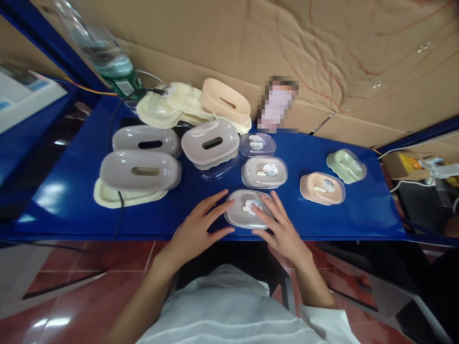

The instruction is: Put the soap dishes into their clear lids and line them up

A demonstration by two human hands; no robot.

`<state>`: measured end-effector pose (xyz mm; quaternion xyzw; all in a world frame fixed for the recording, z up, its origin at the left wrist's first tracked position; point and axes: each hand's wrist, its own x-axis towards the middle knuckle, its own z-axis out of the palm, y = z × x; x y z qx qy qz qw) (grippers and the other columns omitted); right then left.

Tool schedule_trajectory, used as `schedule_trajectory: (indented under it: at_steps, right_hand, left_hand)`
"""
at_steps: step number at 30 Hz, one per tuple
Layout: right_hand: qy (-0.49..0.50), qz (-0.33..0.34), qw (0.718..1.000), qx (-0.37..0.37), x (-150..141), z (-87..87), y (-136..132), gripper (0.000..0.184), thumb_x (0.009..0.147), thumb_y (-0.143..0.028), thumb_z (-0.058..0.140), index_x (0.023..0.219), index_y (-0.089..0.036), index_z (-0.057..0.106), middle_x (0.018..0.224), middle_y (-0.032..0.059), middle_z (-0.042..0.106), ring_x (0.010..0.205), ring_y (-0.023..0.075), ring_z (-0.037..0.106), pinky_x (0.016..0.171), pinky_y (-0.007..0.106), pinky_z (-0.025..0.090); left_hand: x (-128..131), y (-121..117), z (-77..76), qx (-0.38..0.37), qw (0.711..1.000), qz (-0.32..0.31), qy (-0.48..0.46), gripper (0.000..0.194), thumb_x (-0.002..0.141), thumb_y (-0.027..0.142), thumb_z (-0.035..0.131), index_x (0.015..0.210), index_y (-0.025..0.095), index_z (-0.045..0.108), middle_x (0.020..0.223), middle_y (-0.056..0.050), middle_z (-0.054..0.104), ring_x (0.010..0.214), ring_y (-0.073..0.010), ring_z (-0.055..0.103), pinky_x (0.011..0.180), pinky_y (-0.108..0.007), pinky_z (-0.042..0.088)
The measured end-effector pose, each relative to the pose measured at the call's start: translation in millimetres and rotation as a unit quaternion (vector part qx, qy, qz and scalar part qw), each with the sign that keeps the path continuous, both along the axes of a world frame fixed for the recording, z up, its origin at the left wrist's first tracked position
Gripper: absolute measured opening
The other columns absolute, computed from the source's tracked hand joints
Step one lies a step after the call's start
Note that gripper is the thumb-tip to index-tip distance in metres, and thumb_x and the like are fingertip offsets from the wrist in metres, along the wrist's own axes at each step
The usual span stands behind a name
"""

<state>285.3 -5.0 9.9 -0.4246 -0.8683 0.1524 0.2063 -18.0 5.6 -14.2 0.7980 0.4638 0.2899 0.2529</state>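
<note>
In front of me, near the edge of the blue table [201, 224], lies a grey soap dish under a clear lid [247, 217] with a round sticker. My left hand [195, 229] is at its left side, fingers spread, the tips close to the rim. From the right, my right hand [283, 227] reaches over it with fingers apart, some tips over the lid; whether they press on it I cannot tell. Just behind sits another lidded grey soap dish [256, 177]. Farther right are a lidded peach soap dish [315, 193] and a lidded green one [349, 165].
Grey slotted trays [118, 167] sit on the left, one over a cream base [107, 196], with a dark cable [121, 215] alongside. Behind are another grey tray [193, 138], clear lids [263, 143], a peach tray [215, 93], cream pieces [154, 112] and a water bottle [107, 59].
</note>
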Motion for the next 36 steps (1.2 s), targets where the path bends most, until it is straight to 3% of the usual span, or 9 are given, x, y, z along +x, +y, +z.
schedule_trajectory:
  at_steps: [6, 9, 18, 23, 28, 36]
  right_hand:
    - [0.030, -0.019, 0.998, 0.052, 1.9, -11.9, -2.3, 0.093, 0.103, -0.030, 0.075, 0.176, -0.043, 0.018, 0.187, 0.0023, 0.005, 0.171, 0.0358, 0.014, 0.134, 0.061, 0.035]
    - [0.052, -0.021, 0.997, 0.059, 2.6, -13.6, -1.1, 0.088, 0.104, -0.033, 0.074, 0.175, -0.040, 0.022, 0.185, 0.0053, 0.016, 0.171, 0.0341, 0.016, 0.134, 0.061, 0.033]
    - [0.088, -0.042, 0.992, 0.080, 1.3, -18.2, -0.7, 0.058, 0.105, -0.046, 0.072, 0.159, -0.029, 0.060, 0.170, 0.0085, 0.052, 0.170, 0.0303, 0.027, 0.136, 0.060, 0.029]
    - [0.162, -0.028, 0.984, 0.061, 5.5, -18.6, -1.6, 0.060, 0.104, -0.050, 0.072, 0.158, -0.028, 0.061, 0.170, 0.0111, 0.052, 0.167, 0.0297, 0.034, 0.135, 0.058, 0.034]
    - [0.178, -0.035, 0.983, 0.032, 9.1, -17.3, -0.9, 0.056, 0.103, -0.043, 0.075, 0.157, -0.032, 0.062, 0.169, 0.0123, 0.053, 0.166, 0.0344, 0.035, 0.129, 0.065, 0.041]
    - [0.116, 0.007, 0.991, 0.065, 11.6, -10.9, -5.6, 0.065, 0.101, -0.032, 0.079, 0.161, -0.038, 0.056, 0.167, 0.0079, 0.055, 0.164, 0.0366, 0.040, 0.125, 0.068, 0.049]
  left_hand:
    - [5.6, 1.7, 0.3, 0.006, 1.000, 0.004, 0.003, 0.061, 0.105, 0.060, 0.065, 0.160, 0.035, 0.054, 0.157, -0.007, 0.062, 0.143, -0.0276, 0.063, 0.123, -0.046, 0.053]
    - [8.9, 3.3, 3.1, 0.020, 1.000, -0.006, -0.009, 0.060, 0.105, 0.058, 0.064, 0.157, 0.030, 0.056, 0.154, -0.009, 0.064, 0.142, -0.0280, 0.062, 0.124, -0.047, 0.050]
    - [14.4, 2.3, 12.6, 0.014, 1.000, -0.016, -0.019, 0.068, 0.103, 0.058, 0.065, 0.160, 0.024, 0.052, 0.154, -0.012, 0.063, 0.142, -0.0293, 0.061, 0.125, -0.048, 0.046]
    - [14.0, 0.6, 11.9, 0.010, 1.000, -0.007, -0.004, 0.082, 0.101, 0.059, 0.069, 0.170, 0.027, 0.038, 0.164, -0.012, 0.056, 0.147, -0.0302, 0.058, 0.126, -0.048, 0.045]
    - [15.3, -0.2, 10.8, 0.028, 0.999, 0.007, 0.046, 0.062, 0.107, 0.046, 0.062, 0.164, 0.026, 0.047, 0.164, -0.011, 0.058, 0.151, -0.0278, 0.056, 0.126, -0.047, 0.044]
    - [15.1, 6.0, 14.9, -0.019, 0.998, -0.022, 0.062, 0.091, 0.096, 0.049, 0.081, 0.172, 0.031, 0.034, 0.158, -0.011, 0.064, 0.144, -0.0295, 0.062, 0.122, -0.047, 0.045]
